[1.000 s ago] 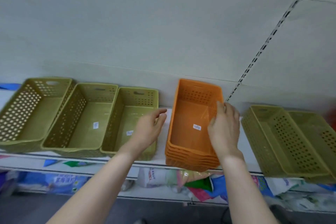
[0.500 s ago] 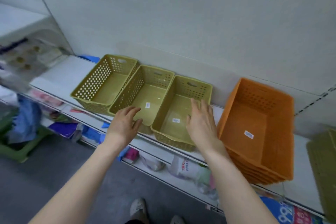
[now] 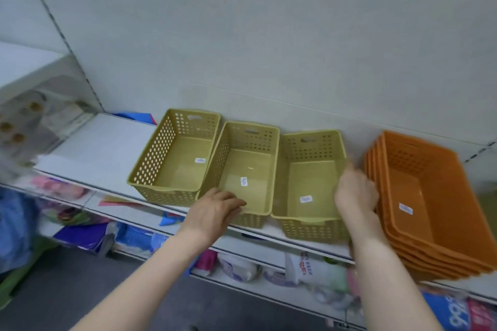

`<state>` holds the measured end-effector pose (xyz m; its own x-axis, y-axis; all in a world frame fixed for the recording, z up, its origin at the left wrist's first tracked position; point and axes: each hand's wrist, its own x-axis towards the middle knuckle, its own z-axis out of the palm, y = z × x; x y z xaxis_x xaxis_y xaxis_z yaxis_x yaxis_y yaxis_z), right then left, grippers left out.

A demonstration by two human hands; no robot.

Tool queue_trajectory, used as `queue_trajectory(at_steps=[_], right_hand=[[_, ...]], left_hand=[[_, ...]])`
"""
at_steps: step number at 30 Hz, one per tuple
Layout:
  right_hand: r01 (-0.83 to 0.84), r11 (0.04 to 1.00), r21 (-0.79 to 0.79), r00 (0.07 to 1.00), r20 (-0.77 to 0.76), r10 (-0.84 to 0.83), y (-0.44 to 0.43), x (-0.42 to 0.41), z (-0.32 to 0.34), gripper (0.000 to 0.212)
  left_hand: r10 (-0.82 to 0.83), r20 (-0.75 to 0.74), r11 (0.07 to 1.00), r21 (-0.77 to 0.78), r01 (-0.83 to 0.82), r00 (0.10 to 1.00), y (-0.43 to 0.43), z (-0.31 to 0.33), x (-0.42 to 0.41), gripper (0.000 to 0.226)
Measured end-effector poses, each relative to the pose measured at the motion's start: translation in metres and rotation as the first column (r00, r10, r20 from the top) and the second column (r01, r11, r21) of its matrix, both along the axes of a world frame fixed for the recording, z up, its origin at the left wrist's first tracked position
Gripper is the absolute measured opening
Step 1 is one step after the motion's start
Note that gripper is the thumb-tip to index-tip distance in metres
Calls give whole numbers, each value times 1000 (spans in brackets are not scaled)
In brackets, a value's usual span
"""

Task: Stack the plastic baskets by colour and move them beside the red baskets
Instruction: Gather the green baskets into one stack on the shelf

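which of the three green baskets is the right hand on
The rightmost green basket, the one next to the orange stack. The right hand is at its right wall, while the left hand is at the middle green basket's front rim.

Perforated matt plastic green baskets (image 3: 242, 169) on smooth shelf (image 3: 102, 148).

three olive baskets (image 3: 242, 169) abreast, nested orange stack (image 3: 425, 204) alongside

I am counting three olive-green baskets in a row on the shelf (image 3: 96, 148): the left one (image 3: 174, 158), the middle one (image 3: 242, 169), the right one (image 3: 309, 177). One stack of orange baskets (image 3: 425, 196) is showing about six nested rims.
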<state>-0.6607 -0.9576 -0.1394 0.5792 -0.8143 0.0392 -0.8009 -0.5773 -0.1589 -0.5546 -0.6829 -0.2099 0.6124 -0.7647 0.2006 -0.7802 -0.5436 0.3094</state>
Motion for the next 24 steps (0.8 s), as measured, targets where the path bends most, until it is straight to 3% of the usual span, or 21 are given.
queue_trajectory(at_steps=[4, 6, 8, 10, 14, 17, 21, 24], right_hand=[[82, 983, -165, 991, 119, -63, 24, -1, 52, 50], [150, 976, -157, 976, 179, -121, 35, -5, 76, 52], [129, 978, -164, 953, 295, -76, 48, -4, 90, 44], [39, 995, -92, 921, 390, -1, 67, 9, 93, 37], [-142, 985, 94, 906, 413, 91, 90, 56, 44, 35], [-122, 982, 146, 938, 340, 66, 97, 75, 1, 38], [-49, 998, 25, 984, 174, 44, 95, 72, -19, 38], [-18, 999, -41, 994, 104, 22, 90, 71, -21, 41]], left_hand=[[55, 58, 990, -134, -47, 997, 26, 11, 43, 38], [122, 37, 987, -105, -118, 992, 41, 11, 63, 45], [157, 39, 987, -53, -155, 987, 56, 5, 77, 51], [168, 66, 985, -49, -165, 984, 68, -2, 88, 51], [287, 67, 955, -96, -280, 956, 93, -8, 112, 48], [394, 21, 919, -42, -393, 919, 109, -8, 128, 47], [479, -247, 875, 54, -482, 842, 115, -1, 145, 68], [560, -281, 827, 133, -547, 779, 111, 0, 150, 66]])
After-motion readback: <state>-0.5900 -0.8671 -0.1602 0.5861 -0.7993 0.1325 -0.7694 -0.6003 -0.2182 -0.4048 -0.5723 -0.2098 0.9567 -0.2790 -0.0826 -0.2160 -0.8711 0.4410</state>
